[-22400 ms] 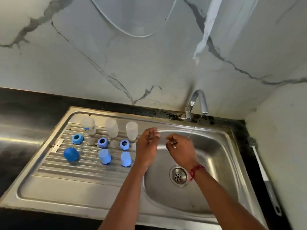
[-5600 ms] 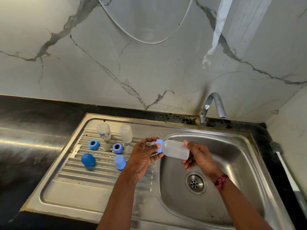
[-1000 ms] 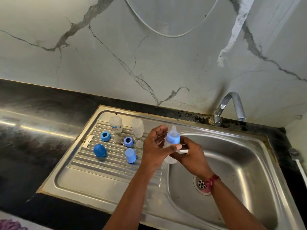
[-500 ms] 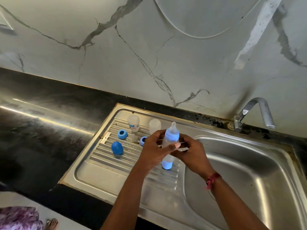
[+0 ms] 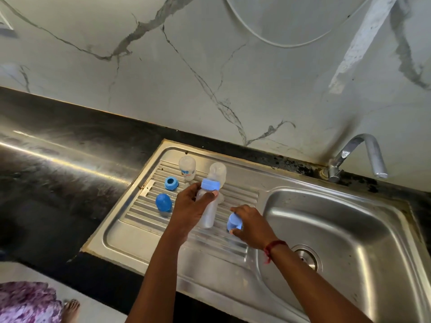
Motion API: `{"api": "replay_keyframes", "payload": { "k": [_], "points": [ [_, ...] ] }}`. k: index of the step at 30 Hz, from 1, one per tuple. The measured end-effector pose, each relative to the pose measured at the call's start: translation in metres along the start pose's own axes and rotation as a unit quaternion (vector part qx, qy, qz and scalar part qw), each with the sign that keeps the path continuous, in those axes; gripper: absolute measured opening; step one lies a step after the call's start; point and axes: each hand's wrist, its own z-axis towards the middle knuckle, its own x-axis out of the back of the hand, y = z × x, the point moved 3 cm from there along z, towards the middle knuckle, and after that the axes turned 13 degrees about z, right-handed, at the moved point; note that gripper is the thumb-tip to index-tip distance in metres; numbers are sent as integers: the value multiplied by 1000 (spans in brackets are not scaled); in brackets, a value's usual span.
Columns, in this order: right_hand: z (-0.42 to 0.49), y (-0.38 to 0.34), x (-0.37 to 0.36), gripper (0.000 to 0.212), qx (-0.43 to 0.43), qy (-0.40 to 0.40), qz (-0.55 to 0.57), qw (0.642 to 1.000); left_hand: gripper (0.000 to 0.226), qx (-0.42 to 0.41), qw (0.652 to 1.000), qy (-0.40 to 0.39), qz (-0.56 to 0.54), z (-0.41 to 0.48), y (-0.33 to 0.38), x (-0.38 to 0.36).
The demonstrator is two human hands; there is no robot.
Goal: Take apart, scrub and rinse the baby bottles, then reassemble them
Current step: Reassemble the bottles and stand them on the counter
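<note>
My left hand (image 5: 187, 206) grips a clear baby bottle (image 5: 208, 212) upright over the drainboard (image 5: 140, 231); a light blue collar (image 5: 210, 184) is screwed on its top. Whether its base touches the ridges I cannot tell. To its right, my right hand (image 5: 251, 226) closes on a light blue cap (image 5: 234, 223) low on the drainboard. Behind stand two upturned bottle bodies, one printed (image 5: 187, 168) and one plain (image 5: 218, 171). A blue collar ring (image 5: 171, 183) and a darker blue cap (image 5: 163, 202) lie to the left.
The sink basin (image 5: 345, 229) with its drain (image 5: 307, 256) lies to the right, under a chrome tap (image 5: 360, 157). Black countertop (image 5: 58, 164) stretches left. A marble wall rises behind. A bare foot (image 5: 71, 310) and floral cloth show on the floor at bottom left.
My right hand has left the bottle and dropped to the light blue cap on the drainboard. My left hand keeps the bottle, now lower. The view has swung left.
</note>
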Motion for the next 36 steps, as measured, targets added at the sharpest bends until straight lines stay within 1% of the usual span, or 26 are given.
{"api": "replay_keyframes", "payload": {
  "k": [3, 5, 6, 8, 10, 12, 14, 16, 17, 20, 25, 27, 29, 33, 36],
  "points": [
    [2, -2, -4, 55, -7, 19, 7, 1000, 28, -7, 1000, -1, 15, -3, -2, -1],
    [2, -4, -3, 46, -5, 44, 50, 998, 29, -18, 999, -10, 38, -6, -3, -3],
    [1, -5, 0, 45, -9, 61, 79, 995, 28, -21, 999, -16, 48, -8, -4, -4],
    [-2, -4, 8, 55, -36, 105, 150, 982, 29, -24, 997, -23, 66, -8, -4, -6],
    [-7, 0, 23, 58, -58, 160, 252, 953, 31, -27, 995, -29, 94, -8, -1, -8],
    [-15, -1, 40, 48, -71, 205, 371, 903, 31, -41, 990, -42, 126, -7, 4, -13],
    [-25, -4, 59, 37, -66, 242, 466, 848, 32, -70, 984, -60, 150, -7, 11, -20],
    [-35, -6, 75, 31, -54, 268, 525, 806, 38, -90, 979, -73, 170, -7, 15, -29],
    [-40, -4, 83, 29, -51, 281, 541, 791, 40, -93, 976, -80, 177, -7, 17, -37],
    [-54, 0, 99, 27, -45, 304, 565, 765, 39, -117, 972, -93, 181, -9, 25, -54],
    [-76, 11, 118, 30, -46, 338, 583, 738, 39, -158, 961, -97, 206, -11, 37, -74],
    [-81, 14, 122, 28, -46, 339, 586, 735, 39, -164, 958, -102, 214, -13, 40, -80],
    [-83, 16, 124, 26, -39, 326, 585, 741, 39, -168, 955, -103, 223, -15, 42, -84],
    [-83, 13, 121, 26, -40, 295, 559, 774, 42, -172, 948, -105, 248, -20, 46, -90],
    [-83, 11, 118, 24, -40, 287, 544, 788, 46, -178, 944, -104, 256, -21, 48, -94]
  ]
}}
